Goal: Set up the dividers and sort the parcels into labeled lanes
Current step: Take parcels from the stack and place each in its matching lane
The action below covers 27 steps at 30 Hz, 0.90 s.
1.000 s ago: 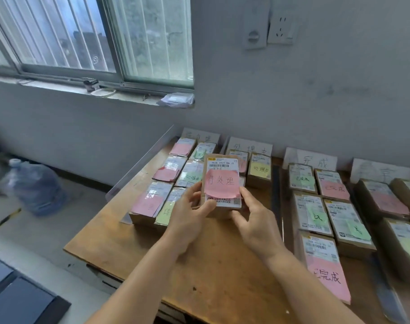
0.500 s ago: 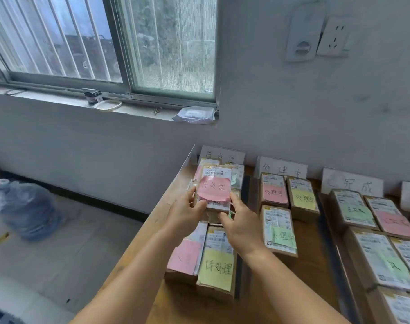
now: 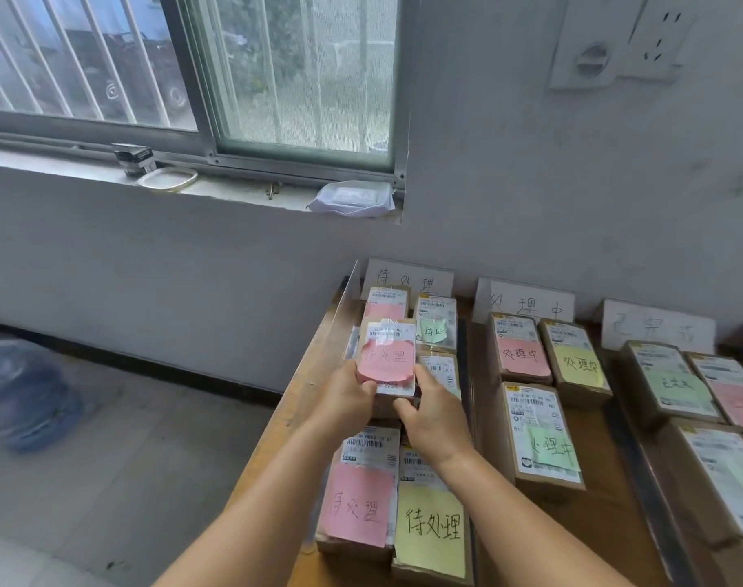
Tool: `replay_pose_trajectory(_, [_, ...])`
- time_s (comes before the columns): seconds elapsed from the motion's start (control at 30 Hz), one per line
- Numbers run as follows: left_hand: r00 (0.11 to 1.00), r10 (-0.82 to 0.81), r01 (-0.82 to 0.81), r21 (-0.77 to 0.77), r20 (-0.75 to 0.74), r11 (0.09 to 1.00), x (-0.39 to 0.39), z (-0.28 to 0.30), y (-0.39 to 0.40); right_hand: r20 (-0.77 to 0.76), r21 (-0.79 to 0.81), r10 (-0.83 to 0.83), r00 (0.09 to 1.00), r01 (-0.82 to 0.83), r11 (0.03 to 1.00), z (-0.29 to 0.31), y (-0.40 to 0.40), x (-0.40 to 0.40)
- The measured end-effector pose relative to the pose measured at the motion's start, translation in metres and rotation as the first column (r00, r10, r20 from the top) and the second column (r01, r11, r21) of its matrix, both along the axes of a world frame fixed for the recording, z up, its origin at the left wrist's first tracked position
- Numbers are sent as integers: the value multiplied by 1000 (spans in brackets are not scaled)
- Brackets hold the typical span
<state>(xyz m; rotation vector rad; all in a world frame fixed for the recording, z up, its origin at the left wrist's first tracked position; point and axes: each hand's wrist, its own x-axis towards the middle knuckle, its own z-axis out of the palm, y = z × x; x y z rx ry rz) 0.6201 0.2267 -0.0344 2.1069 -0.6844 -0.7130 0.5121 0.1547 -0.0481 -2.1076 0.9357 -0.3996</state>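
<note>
A small cardboard parcel (image 3: 387, 353) with a pink note reading 待处理 is held by both hands over the leftmost lane. My left hand (image 3: 347, 396) grips its left edge and my right hand (image 3: 433, 410) grips its lower right corner. Under and around it lie other parcels of that lane, such as a pink-noted one (image 3: 359, 497) and a yellow-noted one (image 3: 431, 527) nearest me. A white lane label (image 3: 408, 279) leans on the wall behind the lane. A dark divider strip (image 3: 469, 374) separates this lane from the one to its right.
The wooden table (image 3: 295, 400) ends at its left edge close to the lane. The middle lane holds three parcels (image 3: 539, 434) under its label (image 3: 526, 305). More parcels (image 3: 675, 383) fill the right lanes. A blue water jug (image 3: 18, 400) stands on the floor at left.
Both hands have carried the pink-noted parcel from the table's middle leftward and farther back, over the leftmost lane. The view has shifted left with them.
</note>
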Motion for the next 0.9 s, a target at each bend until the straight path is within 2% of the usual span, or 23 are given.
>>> replay_pose_trajectory(0.1, [999, -15, 15, 5, 28, 1000, 1, -3, -1, -7, -1, -12, 1000, 12, 1000, -3, -1, 0])
replay_pose_trajectory(0.2, [992, -33, 33, 6, 119, 999, 0, -2, 0, -17, -1, -4, 1000, 4, 1000, -1, 1, -2])
replay_pose_trajectory(0.33, [962, -111, 122, -29, 250, 992, -8, 5, 0, -57, -122, 24, 998, -30, 992, 8, 2, -11])
replay_pose_trajectory(0.43, [881, -214, 209, 59, 421, 976, -19, 8, 0, -91, -236, 11, 996, -32, 971, 16, -2, -28])
replay_pose_trajectory(0.57, [781, -304, 248, 176, 545, 953, -47, 13, -3, -132, -333, -31, 991, -15, 943, 22, -10, -66])
replay_pose_trajectory(0.73, [666, -425, 322, 277, 614, 905, -104, 22, -8, -196, -395, -94, 976, 9, 919, 23, -17, -131])
replay_pose_trajectory(0.9, [618, -504, 404, 306, 604, 862, -184, 35, -15, -205, -432, -184, 961, 80, 899, 27, -21, -214])
